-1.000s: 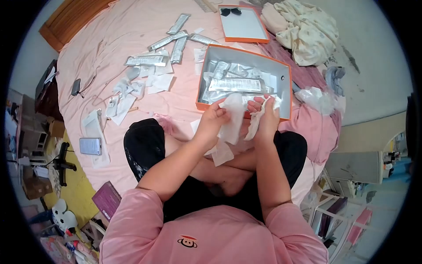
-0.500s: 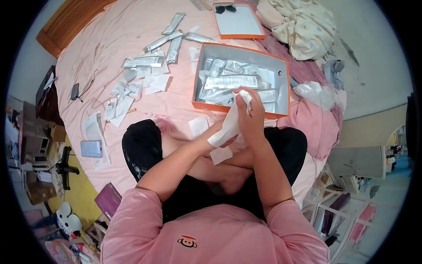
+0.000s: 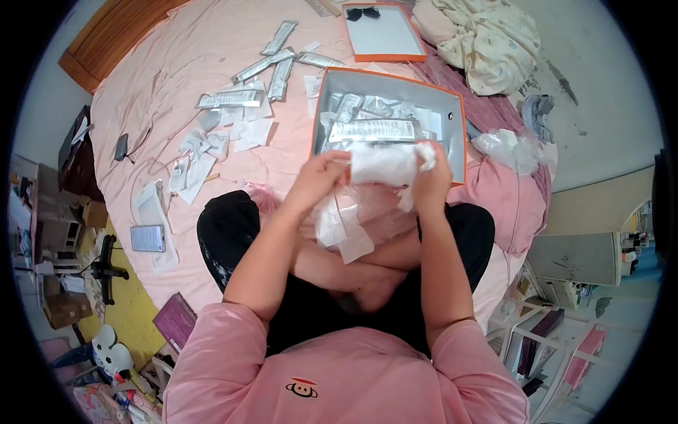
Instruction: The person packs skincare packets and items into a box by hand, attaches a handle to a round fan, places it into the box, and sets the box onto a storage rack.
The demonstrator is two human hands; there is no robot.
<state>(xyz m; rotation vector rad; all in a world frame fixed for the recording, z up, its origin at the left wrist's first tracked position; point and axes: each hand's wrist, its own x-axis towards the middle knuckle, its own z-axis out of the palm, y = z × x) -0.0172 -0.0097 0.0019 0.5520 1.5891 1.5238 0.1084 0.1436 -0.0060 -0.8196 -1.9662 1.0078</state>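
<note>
At frame centre, my left hand [image 3: 326,175] and right hand [image 3: 435,175] pinched a white rectangular sheet [image 3: 381,167], apparently holding it open; the next move needed gentle tension.

1 smartphone [image 3: 147,239] lies left on the bed [image 3: 183,49], with 1 cream patterned cloth [image 3: 494,53] crumpled at far right.
</note>
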